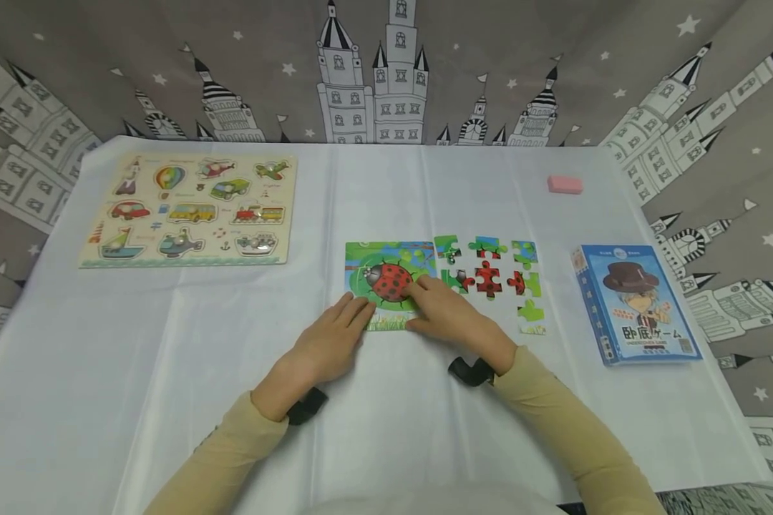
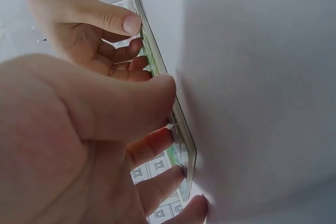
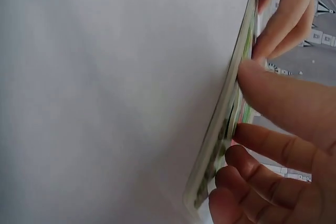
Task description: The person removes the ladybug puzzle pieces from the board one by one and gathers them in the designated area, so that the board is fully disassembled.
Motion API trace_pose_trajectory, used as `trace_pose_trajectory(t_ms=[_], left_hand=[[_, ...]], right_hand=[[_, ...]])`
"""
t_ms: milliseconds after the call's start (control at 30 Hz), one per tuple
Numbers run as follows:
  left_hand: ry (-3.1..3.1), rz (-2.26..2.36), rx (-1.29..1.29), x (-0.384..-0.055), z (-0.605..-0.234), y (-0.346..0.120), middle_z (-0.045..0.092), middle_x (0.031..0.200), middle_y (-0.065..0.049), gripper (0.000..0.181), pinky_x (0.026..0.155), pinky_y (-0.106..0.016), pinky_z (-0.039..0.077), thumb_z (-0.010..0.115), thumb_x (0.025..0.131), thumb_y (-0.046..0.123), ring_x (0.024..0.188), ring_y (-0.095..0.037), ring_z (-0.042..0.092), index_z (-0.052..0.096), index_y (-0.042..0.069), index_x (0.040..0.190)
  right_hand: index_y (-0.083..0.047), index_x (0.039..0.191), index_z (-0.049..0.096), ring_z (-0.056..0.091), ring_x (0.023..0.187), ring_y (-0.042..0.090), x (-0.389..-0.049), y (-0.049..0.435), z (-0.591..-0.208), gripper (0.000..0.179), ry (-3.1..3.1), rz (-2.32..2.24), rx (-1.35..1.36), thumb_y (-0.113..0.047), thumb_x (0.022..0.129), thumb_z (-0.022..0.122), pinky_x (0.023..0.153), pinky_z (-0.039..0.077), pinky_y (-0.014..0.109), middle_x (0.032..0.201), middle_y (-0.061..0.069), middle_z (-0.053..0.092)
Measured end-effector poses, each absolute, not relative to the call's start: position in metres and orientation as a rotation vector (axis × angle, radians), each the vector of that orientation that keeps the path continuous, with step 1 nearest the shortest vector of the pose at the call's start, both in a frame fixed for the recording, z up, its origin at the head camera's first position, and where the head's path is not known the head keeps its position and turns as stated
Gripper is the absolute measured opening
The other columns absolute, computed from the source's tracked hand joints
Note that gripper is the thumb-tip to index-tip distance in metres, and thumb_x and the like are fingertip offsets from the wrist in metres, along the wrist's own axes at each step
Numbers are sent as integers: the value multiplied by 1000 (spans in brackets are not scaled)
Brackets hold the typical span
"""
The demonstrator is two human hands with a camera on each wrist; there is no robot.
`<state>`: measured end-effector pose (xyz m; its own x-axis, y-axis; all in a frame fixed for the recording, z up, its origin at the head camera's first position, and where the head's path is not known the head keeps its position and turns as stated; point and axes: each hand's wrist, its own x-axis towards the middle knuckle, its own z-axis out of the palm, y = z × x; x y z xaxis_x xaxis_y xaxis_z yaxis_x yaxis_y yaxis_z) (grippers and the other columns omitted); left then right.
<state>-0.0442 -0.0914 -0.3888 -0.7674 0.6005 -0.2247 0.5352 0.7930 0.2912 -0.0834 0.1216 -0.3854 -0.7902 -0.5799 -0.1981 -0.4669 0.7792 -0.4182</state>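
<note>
A ladybug puzzle board (image 1: 389, 282) lies flat on the white cloth. My left hand (image 1: 335, 340) is at its lower-left corner, fingertips on the near edge and thumb beside the rim. My right hand (image 1: 447, 311) reaches over its lower-right part, fingertips on the picture and thumb at the near edge. Both wrist views show the board's thin side (image 2: 184, 129) from low down, with fingers spread along it. Right of the board are several loose jigsaw pieces (image 1: 488, 279), some red with black spots, others green; the right hand hides part of this area.
A wooden vehicle puzzle board (image 1: 190, 211) lies at the left. To the right stands a blue card game box (image 1: 644, 307), with a pink eraser-like block (image 1: 565, 185) farther back. A grey curtain (image 1: 264, 50) printed with castles surrounds the table.
</note>
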Motion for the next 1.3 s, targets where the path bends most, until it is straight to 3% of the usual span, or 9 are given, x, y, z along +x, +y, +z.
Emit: trace_pose_trajectory(t_ms=[300,600,1300], left_hand=[[2696,202,922,-42,-388,-96,28,143,-18,60,106,-41,18,53,92,24,131,-39,17,29,-3,139],[2686,268,901,-41,-391,-100,24,144,-18,75,105,-43,19,59,86,39,132,-38,15,27,-3,140],[2694,337,873,-41,-395,-100,26,143,-19,78,105,-42,20,62,84,39,132,-36,17,28,-3,140]], right_hand=[[0,118,49,51,90,19,-84,119,-388,47,2632,-635,-705,-17,79,71,78,44,32,102,8,54],[-2,112,49,50,79,16,-84,119,-386,45,2629,-739,-692,-16,77,73,69,43,30,91,4,54],[-4,109,56,49,71,15,-79,127,-388,41,2648,-889,-706,-19,75,74,63,42,28,84,3,55]])
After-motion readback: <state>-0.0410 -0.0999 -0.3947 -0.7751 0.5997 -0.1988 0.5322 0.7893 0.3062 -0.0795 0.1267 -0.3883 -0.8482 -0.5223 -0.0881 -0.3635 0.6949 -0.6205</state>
